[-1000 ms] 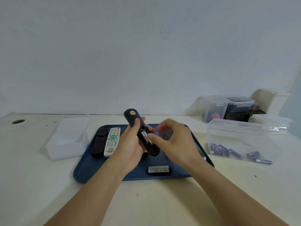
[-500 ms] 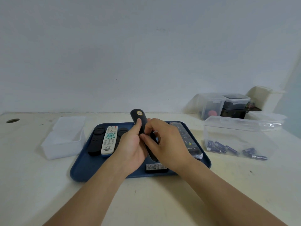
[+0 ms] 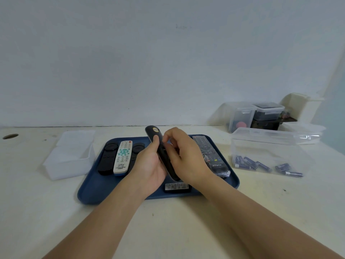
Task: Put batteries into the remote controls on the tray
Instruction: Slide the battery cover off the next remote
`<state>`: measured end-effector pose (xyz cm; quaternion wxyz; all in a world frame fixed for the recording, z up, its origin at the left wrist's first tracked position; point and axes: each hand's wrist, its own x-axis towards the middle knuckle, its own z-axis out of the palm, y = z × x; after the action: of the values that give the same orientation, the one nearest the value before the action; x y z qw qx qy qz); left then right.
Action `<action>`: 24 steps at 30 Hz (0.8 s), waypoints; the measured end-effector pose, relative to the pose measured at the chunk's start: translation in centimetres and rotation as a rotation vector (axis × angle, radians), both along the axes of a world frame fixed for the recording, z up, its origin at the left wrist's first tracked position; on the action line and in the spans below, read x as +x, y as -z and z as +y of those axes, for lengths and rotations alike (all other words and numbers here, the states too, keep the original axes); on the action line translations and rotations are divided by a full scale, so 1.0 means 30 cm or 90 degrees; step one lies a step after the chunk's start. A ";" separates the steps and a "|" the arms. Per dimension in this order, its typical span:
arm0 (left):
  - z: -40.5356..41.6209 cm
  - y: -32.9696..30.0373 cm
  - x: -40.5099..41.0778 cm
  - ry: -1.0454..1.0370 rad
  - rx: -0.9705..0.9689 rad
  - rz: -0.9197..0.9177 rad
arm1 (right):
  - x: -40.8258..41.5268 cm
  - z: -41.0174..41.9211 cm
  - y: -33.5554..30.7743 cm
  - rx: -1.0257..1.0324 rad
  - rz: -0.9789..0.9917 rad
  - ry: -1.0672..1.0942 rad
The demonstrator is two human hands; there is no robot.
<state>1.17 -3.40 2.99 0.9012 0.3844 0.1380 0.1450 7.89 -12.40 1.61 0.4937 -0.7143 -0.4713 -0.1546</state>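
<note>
1. The blue tray lies on the table and serves as the landmark here.
2. The left hand is wrapped around a slim black remote, holding it tilted above the middle of the tray, its rounded top end with a yellow mark pointing away from the person.
3. The right hand is curled against the open back of that remote, fingertips pressed at the battery bay; whether it pinches a battery cannot be told.
4. On the tray's left part lie a white remote between two black remotes, one on its left and one partly hidden by the left hand.
5. On the tray's right part lies a long black remote in clear wrap.
6. At the tray's near edge sits a small black battery cover with a label.
7. Right of the tray stands a clear box holding blue batteries.
8. Left of the tray is an open white container.
</note>
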 end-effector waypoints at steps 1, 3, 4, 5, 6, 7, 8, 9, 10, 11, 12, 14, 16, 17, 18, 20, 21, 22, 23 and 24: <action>0.006 0.002 0.002 -0.002 0.004 0.006 | 0.000 0.000 0.000 0.001 0.035 0.004; 0.021 0.010 0.009 -0.015 0.005 0.011 | -0.003 0.007 -0.018 0.064 0.205 -0.001; 0.030 0.012 0.015 -0.023 0.001 0.010 | 0.003 0.009 -0.032 0.130 0.338 -0.004; 0.039 0.010 0.018 -0.033 0.004 0.013 | 0.017 0.005 -0.045 0.199 0.477 -0.007; 0.049 0.001 0.018 -0.042 0.008 0.011 | 0.030 -0.002 -0.061 0.257 0.607 -0.025; 0.058 -0.010 0.016 -0.052 0.018 0.012 | 0.048 -0.013 -0.074 0.302 0.723 -0.057; 0.064 -0.026 0.010 -0.062 0.033 0.007 | 0.064 -0.026 -0.082 0.330 0.828 -0.098; 0.078 -0.040 0.000 -0.081 0.059 0.003 | 0.073 -0.035 -0.084 0.337 0.921 -0.139; 0.095 -0.055 -0.013 -0.105 0.100 0.005 | 0.074 -0.043 -0.085 0.333 0.993 -0.170; 0.118 -0.074 -0.032 -0.137 0.151 0.016 | 0.072 -0.045 -0.082 0.324 1.037 -0.188; 0.151 -0.093 -0.054 -0.168 0.198 0.033 | 0.067 -0.042 -0.080 0.308 1.056 -0.195; 0.242 -0.125 -0.131 -0.237 0.247 0.065 | 0.041 -0.016 -0.086 0.222 1.043 -0.184; 0.360 -0.151 -0.231 -0.340 0.260 0.103 | 0.000 0.039 -0.112 0.114 0.992 -0.171; 0.414 -0.153 -0.276 -0.398 0.274 0.130 | -0.018 0.071 -0.127 0.074 0.975 -0.169; 0.470 -0.143 -0.316 -0.452 0.288 0.160 | -0.038 0.113 -0.148 0.039 0.971 -0.172; 0.558 -0.118 -0.387 -0.525 0.312 0.234 | -0.083 0.226 -0.191 -0.035 0.985 -0.206; 0.604 -0.099 -0.410 -0.547 0.330 0.277 | -0.106 0.297 -0.211 -0.078 0.995 -0.226; 0.636 -0.075 -0.417 -0.563 0.353 0.328 | -0.127 0.358 -0.226 -0.111 1.009 -0.240; 0.665 -0.059 -0.434 -0.578 0.383 0.386 | -0.156 0.434 -0.236 -0.139 1.026 -0.247; 0.682 -0.039 -0.433 -0.582 0.421 0.442 | -0.175 0.493 -0.241 -0.151 1.043 -0.247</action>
<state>-11.82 17.06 4.14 0.4867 0.5681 0.5177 0.4152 2.64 2.38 8.83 0.6189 -0.5541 -0.0918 0.5491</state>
